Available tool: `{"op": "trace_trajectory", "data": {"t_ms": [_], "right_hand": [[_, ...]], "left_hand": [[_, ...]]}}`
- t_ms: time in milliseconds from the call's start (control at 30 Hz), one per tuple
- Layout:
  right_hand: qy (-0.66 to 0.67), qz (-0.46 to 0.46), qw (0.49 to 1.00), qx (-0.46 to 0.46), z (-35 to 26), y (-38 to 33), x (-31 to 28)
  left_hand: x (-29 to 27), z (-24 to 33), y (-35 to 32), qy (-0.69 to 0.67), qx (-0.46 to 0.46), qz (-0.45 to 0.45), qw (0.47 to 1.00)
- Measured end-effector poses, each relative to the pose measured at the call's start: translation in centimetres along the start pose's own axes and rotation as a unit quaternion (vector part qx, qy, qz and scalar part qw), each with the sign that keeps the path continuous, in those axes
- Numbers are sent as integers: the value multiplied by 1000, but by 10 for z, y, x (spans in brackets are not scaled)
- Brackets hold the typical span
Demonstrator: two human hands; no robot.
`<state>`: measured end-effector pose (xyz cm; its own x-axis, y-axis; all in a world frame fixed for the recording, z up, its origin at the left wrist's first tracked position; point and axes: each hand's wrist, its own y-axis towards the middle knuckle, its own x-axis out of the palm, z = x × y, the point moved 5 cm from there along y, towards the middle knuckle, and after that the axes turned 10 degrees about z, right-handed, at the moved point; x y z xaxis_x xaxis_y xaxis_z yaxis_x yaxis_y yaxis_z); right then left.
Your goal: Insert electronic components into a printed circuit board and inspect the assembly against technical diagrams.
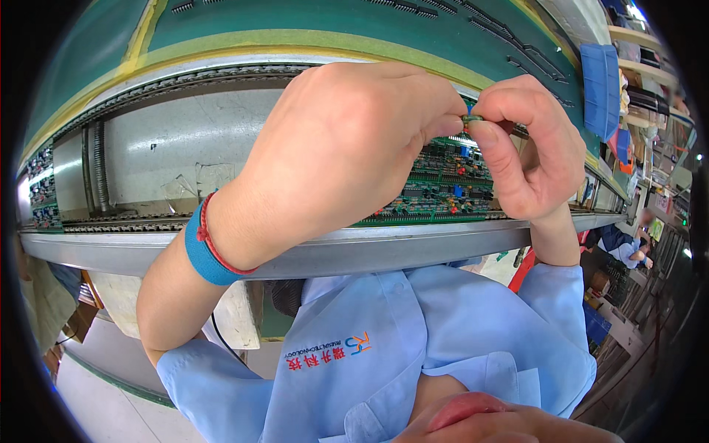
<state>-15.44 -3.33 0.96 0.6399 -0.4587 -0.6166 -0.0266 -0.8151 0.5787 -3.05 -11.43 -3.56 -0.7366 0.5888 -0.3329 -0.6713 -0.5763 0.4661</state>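
Observation:
My left hand [347, 140] reaches over the conveyor with its fingers closed in a pinch, a blue band and a red cord on its wrist. Facing it, my right hand [538, 151] brings thumb and forefinger together. Between the two sets of fingertips is a small greenish electronic component [473, 118], which both hands appear to grip; the fingers hide most of it. Below and behind the hands lies a green circuit board [443, 203] filled with parts, including blue and red ones. My left hand covers part of this board.
The conveyor has a chain rail [185, 77] on its far side and a metal front edge [332, 247]. Beyond it, black chips [413, 9] lie in rows on a green mat [244, 22]. A blue bin [599, 92] stands at right. More boards [46, 192] sit far left. Another person [624, 247] is at far right.

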Motion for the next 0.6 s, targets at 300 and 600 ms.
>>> {"op": "trace_trajectory", "data": {"t_ms": [300, 600], "right_hand": [[-56, 20, 991, -119, -5, -5, 0], [-42, -82, 995, -44, -18, -17, -1]], "left_hand": [[2, -5, -3, -133, -129, -43, 982], [-9, -10, -10, -151, -298, -125, 934]]}}
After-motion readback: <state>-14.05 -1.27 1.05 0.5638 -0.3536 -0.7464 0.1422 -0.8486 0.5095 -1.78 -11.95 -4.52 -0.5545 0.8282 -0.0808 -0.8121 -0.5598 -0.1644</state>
